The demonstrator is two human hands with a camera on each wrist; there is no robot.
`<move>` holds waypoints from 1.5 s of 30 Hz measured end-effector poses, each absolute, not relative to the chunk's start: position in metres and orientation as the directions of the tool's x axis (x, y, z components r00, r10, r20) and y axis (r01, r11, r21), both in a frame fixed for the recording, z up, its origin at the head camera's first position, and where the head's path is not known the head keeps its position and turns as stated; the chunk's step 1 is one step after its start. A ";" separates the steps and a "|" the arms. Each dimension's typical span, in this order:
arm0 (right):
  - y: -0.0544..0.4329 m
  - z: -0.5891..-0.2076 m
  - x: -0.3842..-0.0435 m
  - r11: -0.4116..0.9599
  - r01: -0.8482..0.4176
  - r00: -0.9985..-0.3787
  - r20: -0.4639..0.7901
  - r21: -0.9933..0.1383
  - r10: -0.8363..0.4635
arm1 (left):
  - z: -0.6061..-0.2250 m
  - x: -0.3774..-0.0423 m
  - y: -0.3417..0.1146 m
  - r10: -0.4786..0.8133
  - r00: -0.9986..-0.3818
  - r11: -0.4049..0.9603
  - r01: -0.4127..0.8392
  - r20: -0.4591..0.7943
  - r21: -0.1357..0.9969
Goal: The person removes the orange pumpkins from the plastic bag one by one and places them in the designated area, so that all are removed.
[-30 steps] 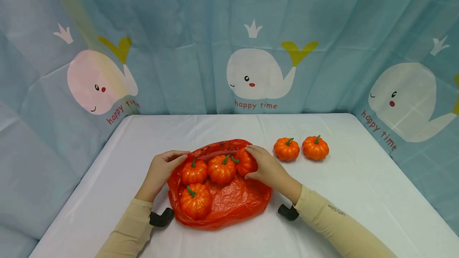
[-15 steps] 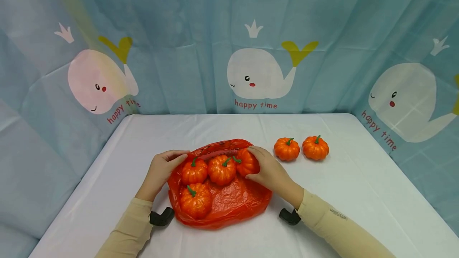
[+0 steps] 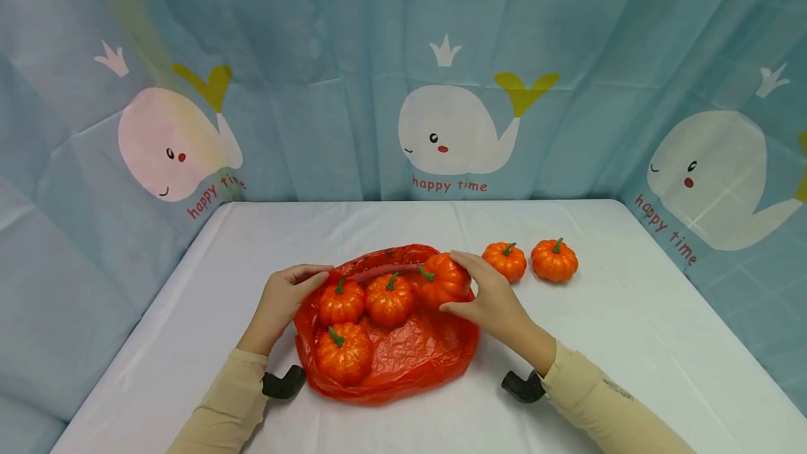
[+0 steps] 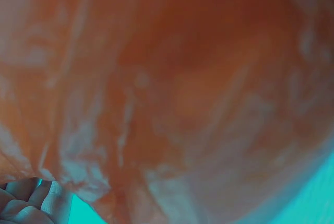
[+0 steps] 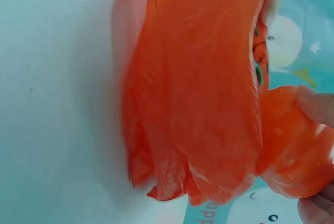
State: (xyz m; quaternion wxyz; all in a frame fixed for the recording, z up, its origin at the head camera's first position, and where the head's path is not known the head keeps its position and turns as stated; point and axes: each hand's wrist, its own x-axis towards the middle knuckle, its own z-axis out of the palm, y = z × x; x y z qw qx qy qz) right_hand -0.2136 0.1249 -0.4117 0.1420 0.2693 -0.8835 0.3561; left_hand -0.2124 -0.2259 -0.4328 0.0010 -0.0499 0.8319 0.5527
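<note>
A red plastic bag [image 3: 416, 352] lies on the table with its mouth spread. My left hand [image 3: 284, 303] grips the bag's left rim; in the left wrist view the bag [image 4: 172, 93] hides most of that hand. Inside it are a small orange toy pumpkin [image 3: 341, 302] at the left, another toy pumpkin [image 3: 389, 300] in the middle, and a third toy pumpkin [image 3: 345, 354] nearer the front. With thumb and fingers, my right hand [image 3: 498, 303] holds one more toy pumpkin [image 3: 444, 280] at the bag's right rim. The right wrist view shows this held pumpkin [image 5: 295, 145] beside the bag.
Behind the right hand, two more toy pumpkins, a nearer pumpkin [image 3: 504, 258] and a farther pumpkin [image 3: 555, 260], stand on the white table [image 3: 630, 342]. Black wrist-worn pieces stick out near both wrists. A blue whale-print curtain [image 3: 340, 139] closes off the back and sides.
My right hand has moved right and slightly up with its pumpkin, from inside the bag to the right rim. The left hand stays in place.
</note>
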 end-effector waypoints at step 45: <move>0.218 -0.400 -0.215 0.612 -0.411 -0.850 0.527 -0.676 0.011 | -0.429 -0.211 -0.225 -0.086 -0.994 0.391 -0.095 -0.067 0.915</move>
